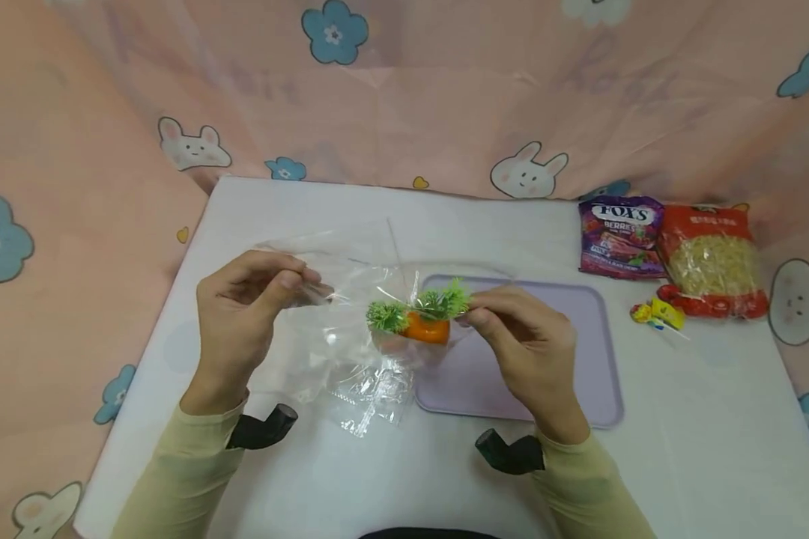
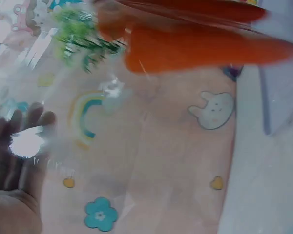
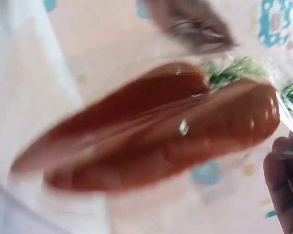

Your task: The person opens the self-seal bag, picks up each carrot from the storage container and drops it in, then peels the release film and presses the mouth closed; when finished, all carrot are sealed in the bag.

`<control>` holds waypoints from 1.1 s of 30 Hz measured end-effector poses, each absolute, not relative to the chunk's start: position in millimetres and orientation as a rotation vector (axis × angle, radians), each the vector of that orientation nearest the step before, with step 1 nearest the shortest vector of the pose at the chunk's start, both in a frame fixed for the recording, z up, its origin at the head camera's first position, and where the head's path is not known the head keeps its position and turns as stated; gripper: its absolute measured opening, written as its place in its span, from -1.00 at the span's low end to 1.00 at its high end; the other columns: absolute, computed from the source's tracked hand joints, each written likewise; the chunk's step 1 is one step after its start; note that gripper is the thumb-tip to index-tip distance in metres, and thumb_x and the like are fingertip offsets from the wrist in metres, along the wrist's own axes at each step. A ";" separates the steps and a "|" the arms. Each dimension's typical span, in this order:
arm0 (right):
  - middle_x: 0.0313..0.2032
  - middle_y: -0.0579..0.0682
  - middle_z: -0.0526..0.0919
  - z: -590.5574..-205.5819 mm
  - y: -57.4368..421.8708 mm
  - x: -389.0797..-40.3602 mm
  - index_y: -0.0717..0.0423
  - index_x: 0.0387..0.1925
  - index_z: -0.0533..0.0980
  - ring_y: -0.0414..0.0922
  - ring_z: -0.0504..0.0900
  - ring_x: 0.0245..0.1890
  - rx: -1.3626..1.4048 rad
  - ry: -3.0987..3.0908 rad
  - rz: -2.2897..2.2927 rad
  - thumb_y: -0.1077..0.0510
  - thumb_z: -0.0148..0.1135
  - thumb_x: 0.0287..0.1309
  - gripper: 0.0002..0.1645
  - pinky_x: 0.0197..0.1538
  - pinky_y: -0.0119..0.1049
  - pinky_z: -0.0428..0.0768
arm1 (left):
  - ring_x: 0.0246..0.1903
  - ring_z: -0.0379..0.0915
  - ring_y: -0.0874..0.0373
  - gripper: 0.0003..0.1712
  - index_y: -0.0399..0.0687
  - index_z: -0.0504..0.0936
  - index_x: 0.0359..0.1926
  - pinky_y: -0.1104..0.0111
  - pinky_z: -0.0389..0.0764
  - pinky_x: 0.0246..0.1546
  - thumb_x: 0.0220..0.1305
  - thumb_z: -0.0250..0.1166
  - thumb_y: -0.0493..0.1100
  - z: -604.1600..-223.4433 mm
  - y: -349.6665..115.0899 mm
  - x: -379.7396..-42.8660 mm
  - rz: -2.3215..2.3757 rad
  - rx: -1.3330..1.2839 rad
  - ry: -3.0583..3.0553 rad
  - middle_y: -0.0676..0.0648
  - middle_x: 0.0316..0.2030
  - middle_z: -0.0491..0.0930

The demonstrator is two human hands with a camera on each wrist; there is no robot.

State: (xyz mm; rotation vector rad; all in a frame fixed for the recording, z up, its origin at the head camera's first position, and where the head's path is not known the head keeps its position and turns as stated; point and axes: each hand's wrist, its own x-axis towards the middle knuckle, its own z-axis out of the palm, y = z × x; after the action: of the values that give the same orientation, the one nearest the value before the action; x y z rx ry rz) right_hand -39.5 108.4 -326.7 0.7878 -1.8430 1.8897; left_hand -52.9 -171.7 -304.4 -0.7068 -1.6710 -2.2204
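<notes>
Two orange carrots (image 1: 431,329) with green leafy tops (image 1: 445,299) hang inside a clear plastic bag (image 1: 337,254), above the table. On the bag's left side, my left hand (image 1: 232,318) pinches the film between thumb and fingers. My right hand (image 1: 535,348) pinches the bag at its right side, close to the green tops. Both wrist views show the bodies of the carrots (image 2: 200,51) through the film, the carrots (image 3: 176,146) lying side by side and blurred. Transparent film makes the bag's exact edges hard to tell.
Behind the right hand lies a purple tray (image 1: 589,374) on the white table (image 1: 674,434). At the back right are a purple candy bag (image 1: 622,238), a red pasta-like packet (image 1: 713,258) and a yellow-wrapped lollipop (image 1: 666,313). A pink printed cloth (image 1: 404,112) stands behind.
</notes>
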 end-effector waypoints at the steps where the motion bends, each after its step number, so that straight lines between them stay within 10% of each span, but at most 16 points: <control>1: -0.35 0.22 0.65 -320.3 110.6 -38.4 0.51 -0.32 0.58 -0.10 0.63 -0.35 0.801 -1.793 1.865 0.37 0.26 0.10 -0.82 -0.21 -0.41 0.63 | -0.42 0.64 -0.12 -0.90 -0.63 0.52 -0.29 0.16 0.67 -0.34 0.17 0.18 -0.54 -309.8 -171.4 -53.0 -2.246 -0.713 -1.616 -0.34 -0.39 0.62; 14: -0.50 0.24 0.64 -289.0 122.3 -28.1 0.60 -0.41 0.56 -0.10 0.60 -0.50 0.758 -1.681 1.773 0.41 0.30 0.05 -0.81 -0.33 -0.48 0.60 | -0.36 0.66 -0.08 -0.80 -0.56 0.56 -0.27 0.17 0.67 -0.30 0.20 0.26 -0.38 -316.7 -154.1 -45.4 -2.212 -0.906 -1.516 -0.32 -0.35 0.66; 24: -0.46 0.28 0.57 -301.0 136.4 -43.6 0.39 -0.16 0.58 0.05 0.62 -0.54 0.344 -2.099 2.088 0.37 0.16 0.20 -0.81 -0.42 -0.15 0.67 | -0.46 0.65 -0.13 -0.81 -0.58 0.54 -0.15 0.06 0.65 -0.49 0.23 0.17 -0.47 -293.7 -142.7 -31.7 -2.249 -0.776 -1.683 -0.34 -0.38 0.65; 33: -0.07 0.26 0.45 -315.5 114.4 -50.7 0.40 0.04 0.40 0.10 0.54 -0.14 0.291 -2.080 1.756 0.38 0.24 0.09 -0.55 -0.18 -0.36 0.64 | -0.55 0.62 -0.14 -0.83 -0.58 0.54 -0.17 0.11 0.64 -0.60 0.23 0.11 -0.53 -288.5 -127.4 -27.9 -2.245 -0.639 -1.941 -0.38 -0.44 0.63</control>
State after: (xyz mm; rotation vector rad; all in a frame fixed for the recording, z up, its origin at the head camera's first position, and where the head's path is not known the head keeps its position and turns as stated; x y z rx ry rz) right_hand -50.7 114.4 -315.5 0.2912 -2.0804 1.7558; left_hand -27.9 -127.4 -288.5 -0.6391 -1.9412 -2.2455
